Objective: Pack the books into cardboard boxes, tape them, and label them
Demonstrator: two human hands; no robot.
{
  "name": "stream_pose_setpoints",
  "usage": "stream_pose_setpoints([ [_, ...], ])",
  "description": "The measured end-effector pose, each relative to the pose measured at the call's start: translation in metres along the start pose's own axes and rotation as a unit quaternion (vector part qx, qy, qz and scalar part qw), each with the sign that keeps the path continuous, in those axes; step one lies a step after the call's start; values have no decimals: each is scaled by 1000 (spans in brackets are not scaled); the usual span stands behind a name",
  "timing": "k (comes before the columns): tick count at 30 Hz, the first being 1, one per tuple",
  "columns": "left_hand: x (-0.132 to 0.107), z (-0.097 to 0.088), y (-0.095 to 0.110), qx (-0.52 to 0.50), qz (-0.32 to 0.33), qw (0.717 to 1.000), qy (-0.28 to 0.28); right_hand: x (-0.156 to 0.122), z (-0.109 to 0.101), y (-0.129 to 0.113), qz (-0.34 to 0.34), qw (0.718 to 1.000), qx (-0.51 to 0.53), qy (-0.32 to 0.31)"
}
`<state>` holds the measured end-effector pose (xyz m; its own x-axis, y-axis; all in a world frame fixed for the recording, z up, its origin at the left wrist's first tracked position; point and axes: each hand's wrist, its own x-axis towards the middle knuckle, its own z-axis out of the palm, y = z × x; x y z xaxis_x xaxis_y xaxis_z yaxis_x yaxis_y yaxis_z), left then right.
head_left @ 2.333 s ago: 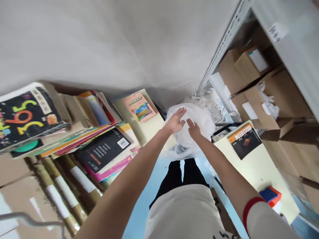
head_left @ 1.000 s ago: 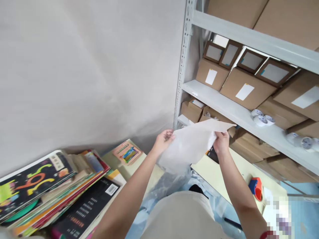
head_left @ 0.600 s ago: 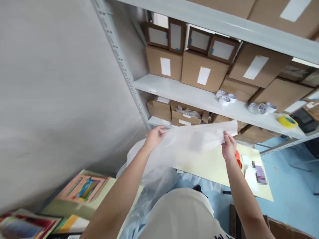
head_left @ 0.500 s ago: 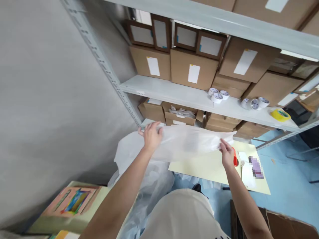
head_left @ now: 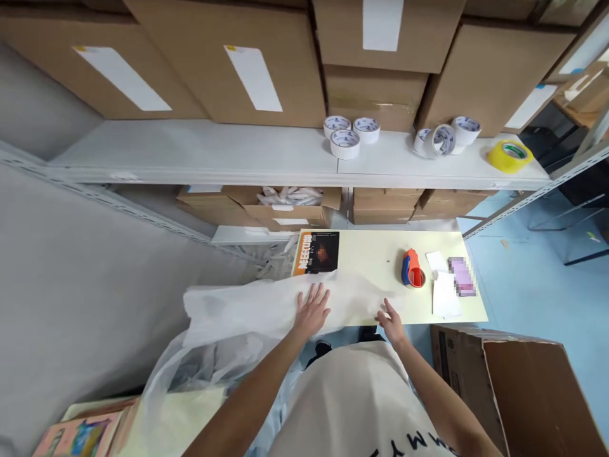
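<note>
A thin white packing sheet (head_left: 257,304) stretches across the near left part of a pale yellow table (head_left: 366,254), its left end hanging past the table edge. My left hand (head_left: 311,312) lies on the sheet with fingers spread. At the sheet's right end, near the table's front edge, my right hand (head_left: 392,325) has its fingers apart, the index stretched out; no grip on the sheet shows. Just behind the sheet lies a black and orange printed book or box (head_left: 318,252), partly covered by it. A red and blue tape dispenser (head_left: 412,268) stands to the right.
White papers (head_left: 445,293) and a blurred purple item (head_left: 461,277) lie at the table's right. Tape rolls (head_left: 345,145) and a yellow roll (head_left: 510,156) sit on the shelf (head_left: 214,149) before cartons. An open carton (head_left: 537,387) stands on the floor. Colourful books (head_left: 78,435) are lower left.
The sheet has come down from mid-air onto the table, uncovering part of the printed item. My left hand has flattened on it; my right hand's pinch has opened. The view has shifted.
</note>
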<state>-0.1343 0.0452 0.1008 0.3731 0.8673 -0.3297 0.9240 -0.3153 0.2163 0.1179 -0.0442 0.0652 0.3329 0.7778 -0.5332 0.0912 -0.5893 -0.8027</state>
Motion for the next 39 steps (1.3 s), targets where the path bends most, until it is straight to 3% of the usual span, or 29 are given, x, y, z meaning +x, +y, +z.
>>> stream_pose_setpoints([
  [2,8,15,0,13,-38,998,-39,3,-18,3,32,983,-163,-84],
  [4,13,25,3,12,-84,993,-83,3,-36,-1,36,938,-314,-144],
  [7,19,34,10,-18,-127,980,-151,4,-49,-16,-31,886,-440,-144],
  [11,23,42,14,-31,-118,976,-181,23,-36,-35,-196,827,-500,-167],
  [14,25,48,9,-19,-105,977,-184,46,-23,-35,-204,796,-534,-198],
  [19,34,57,3,-7,-102,978,-184,58,-23,-14,-106,794,-570,-182],
  [29,27,59,-10,-65,-232,958,-156,43,-30,-9,-103,788,-592,-131],
  [34,23,59,-16,-97,-176,972,-117,38,-31,-10,-70,786,-608,-87],
  [36,22,60,-14,-113,-176,973,-97,37,-26,-13,-85,793,-599,-77],
  [39,21,56,-20,-146,-191,970,-31,46,-10,-25,-166,824,-536,-74],
])
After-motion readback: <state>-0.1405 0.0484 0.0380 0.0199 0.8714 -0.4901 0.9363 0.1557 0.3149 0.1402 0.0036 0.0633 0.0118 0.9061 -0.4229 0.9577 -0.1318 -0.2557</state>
